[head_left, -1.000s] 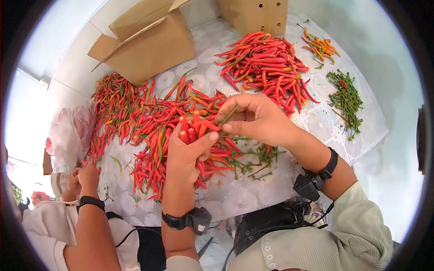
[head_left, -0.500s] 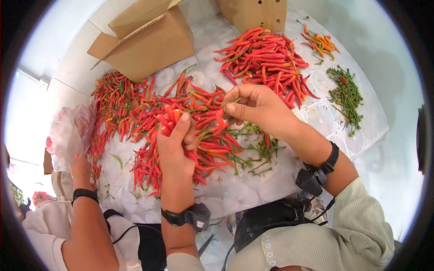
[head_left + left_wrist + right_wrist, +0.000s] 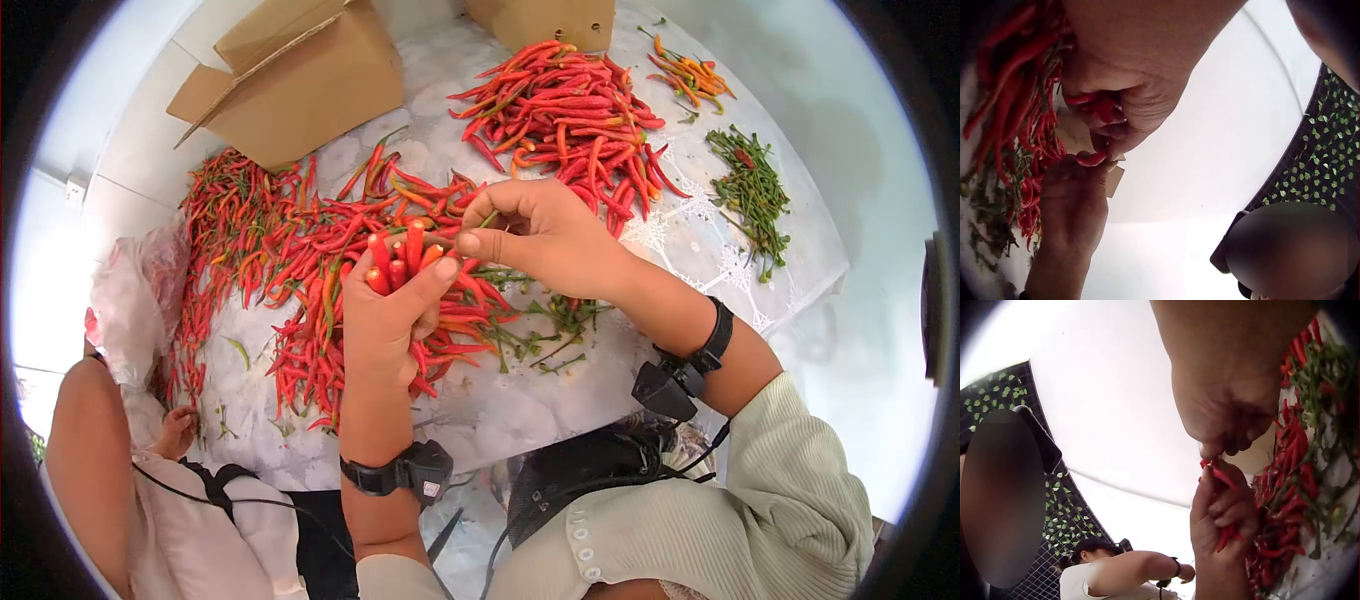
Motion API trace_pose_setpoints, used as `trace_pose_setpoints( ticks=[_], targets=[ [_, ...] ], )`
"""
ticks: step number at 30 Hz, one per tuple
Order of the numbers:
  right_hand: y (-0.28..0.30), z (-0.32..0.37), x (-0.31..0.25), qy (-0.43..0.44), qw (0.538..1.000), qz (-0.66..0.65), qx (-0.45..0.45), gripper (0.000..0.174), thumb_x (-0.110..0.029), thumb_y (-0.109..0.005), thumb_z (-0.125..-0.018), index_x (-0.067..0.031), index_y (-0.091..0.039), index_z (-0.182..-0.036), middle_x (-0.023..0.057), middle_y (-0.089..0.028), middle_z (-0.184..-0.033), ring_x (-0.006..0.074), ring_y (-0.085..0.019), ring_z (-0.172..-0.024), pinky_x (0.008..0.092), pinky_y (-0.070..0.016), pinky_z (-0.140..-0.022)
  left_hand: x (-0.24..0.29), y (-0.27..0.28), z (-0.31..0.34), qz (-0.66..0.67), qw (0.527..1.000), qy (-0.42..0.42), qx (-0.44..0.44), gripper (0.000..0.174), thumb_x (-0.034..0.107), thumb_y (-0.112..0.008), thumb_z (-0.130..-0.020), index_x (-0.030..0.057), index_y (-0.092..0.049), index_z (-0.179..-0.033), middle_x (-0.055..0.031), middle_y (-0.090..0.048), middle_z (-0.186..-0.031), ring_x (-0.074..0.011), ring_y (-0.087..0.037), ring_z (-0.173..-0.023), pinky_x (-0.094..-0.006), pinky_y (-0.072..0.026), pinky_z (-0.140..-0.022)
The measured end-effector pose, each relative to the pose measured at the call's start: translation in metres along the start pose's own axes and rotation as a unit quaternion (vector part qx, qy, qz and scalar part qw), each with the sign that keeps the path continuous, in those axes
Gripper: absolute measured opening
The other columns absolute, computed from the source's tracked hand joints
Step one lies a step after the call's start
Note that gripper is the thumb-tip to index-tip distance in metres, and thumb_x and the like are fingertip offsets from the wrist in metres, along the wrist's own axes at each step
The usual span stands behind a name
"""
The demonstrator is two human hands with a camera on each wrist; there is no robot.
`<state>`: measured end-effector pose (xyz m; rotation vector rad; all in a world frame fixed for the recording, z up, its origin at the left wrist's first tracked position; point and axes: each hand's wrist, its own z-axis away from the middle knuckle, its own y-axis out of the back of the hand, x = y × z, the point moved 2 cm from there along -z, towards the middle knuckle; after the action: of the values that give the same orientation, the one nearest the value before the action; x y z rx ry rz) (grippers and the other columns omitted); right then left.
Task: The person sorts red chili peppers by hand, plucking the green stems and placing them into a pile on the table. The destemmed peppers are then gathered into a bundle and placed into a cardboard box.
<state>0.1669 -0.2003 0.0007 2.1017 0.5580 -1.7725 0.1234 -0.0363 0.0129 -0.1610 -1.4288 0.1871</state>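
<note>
My left hand [image 3: 378, 335] grips a bunch of red chilies [image 3: 414, 245], their pale cut ends facing up past the thumb. Close against it is my right hand [image 3: 555, 235], thumb and forefinger pinching a green chili stem [image 3: 489, 219]. In the left wrist view, a single red chili [image 3: 1091, 160] bridges the fingertips of both hands. The right wrist view shows more chilies [image 3: 1227, 536] poking out below the curled left fingers. Under the hands spreads a heap of red chilies [image 3: 310, 350], with loose green stems [image 3: 565, 318] beside it.
Farther back lies a pile of red chilies [image 3: 570, 110]. To the right are a stem pile [image 3: 750, 190] and a few orange chilies [image 3: 695, 78]. An open cardboard box [image 3: 310, 90] and a plastic bag [image 3: 135, 300] stand left, near another person's arm [image 3: 88, 450].
The left hand's bunch tipped left, then came upright again. My right hand drew slightly away and is back against the left. The neighbouring person's arm has shifted left and one hand lies lower.
</note>
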Motion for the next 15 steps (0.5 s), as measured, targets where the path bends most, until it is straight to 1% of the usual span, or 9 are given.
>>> trace_pose_setpoints(
  ticks=[3,8,11,14,15],
  targets=[
    [0.0007,0.0,0.0003,0.008,1.0,-0.004,-0.022,0.019,-0.018,-0.065,-0.083,-0.0003,-0.06,-0.086,-0.0018,-0.057,-0.075,0.0029,-0.049,-0.067,0.0196,-0.0405,-0.057,-0.0042,-0.0019,0.0007,-0.002,1.0,0.019,0.008,0.024,0.005,-0.072,-0.07,0.002,-0.058,-0.09,0.0024,-0.053,-0.063,-0.0013,-0.038,-0.04,-0.0169,-0.024,-0.034],
    [0.0032,-0.0004,0.0023,-0.011,0.997,-0.006,-0.08,0.02,-0.019,-0.062,-0.085,0.0001,-0.06,-0.086,-0.0025,-0.057,-0.075,0.0022,-0.048,-0.069,0.0193,-0.04,-0.06,-0.0039,-0.0021,0.0031,0.021,0.999,0.031,-0.016,0.025,0.001,-0.07,-0.069,0.0018,-0.057,-0.091,0.0019,-0.052,-0.062,-0.0021,-0.038,-0.04,-0.0174,-0.0235,-0.034],
    [0.0008,-0.0002,0.0073,-0.029,0.993,-0.062,-0.095,0.02,-0.02,-0.061,-0.086,-0.0002,-0.06,-0.087,-0.0032,-0.057,-0.075,0.0025,-0.048,-0.07,0.0192,-0.0395,-0.061,-0.0043,-0.002,0.0044,0.025,0.999,0.035,-0.018,0.026,0.0,-0.069,-0.069,0.0018,-0.056,-0.091,0.0018,-0.051,-0.063,-0.0024,-0.037,-0.041,-0.0175,-0.0235,-0.034],
    [-0.002,0.0013,0.0056,-0.059,0.986,-0.123,-0.098,0.028,-0.03,-0.062,-0.085,-0.0022,-0.064,-0.086,-0.0036,-0.057,-0.069,0.0051,-0.048,-0.063,0.0211,-0.0382,-0.058,-0.0055,0.0008,0.0048,0.025,0.999,0.025,-0.027,0.026,-0.001,-0.068,-0.068,0.0019,-0.055,-0.091,0.0019,-0.05,-0.063,-0.0025,-0.037,-0.041,-0.0175,-0.0232,-0.035],
    [-0.0013,0.0013,0.0067,-0.085,0.98,-0.141,-0.112,0.026,-0.028,-0.06,-0.086,-0.0023,-0.063,-0.088,-0.0032,-0.058,-0.072,0.0049,-0.049,-0.065,0.0206,-0.0391,-0.059,-0.0067,0.0005,0.0038,0.025,0.999,0.02,-0.034,0.026,-0.001,-0.068,-0.069,0.0019,-0.055,-0.091,0.002,-0.05,-0.063,-0.0025,-0.037,-0.041,-0.0175,-0.023,-0.035]
  ],
)
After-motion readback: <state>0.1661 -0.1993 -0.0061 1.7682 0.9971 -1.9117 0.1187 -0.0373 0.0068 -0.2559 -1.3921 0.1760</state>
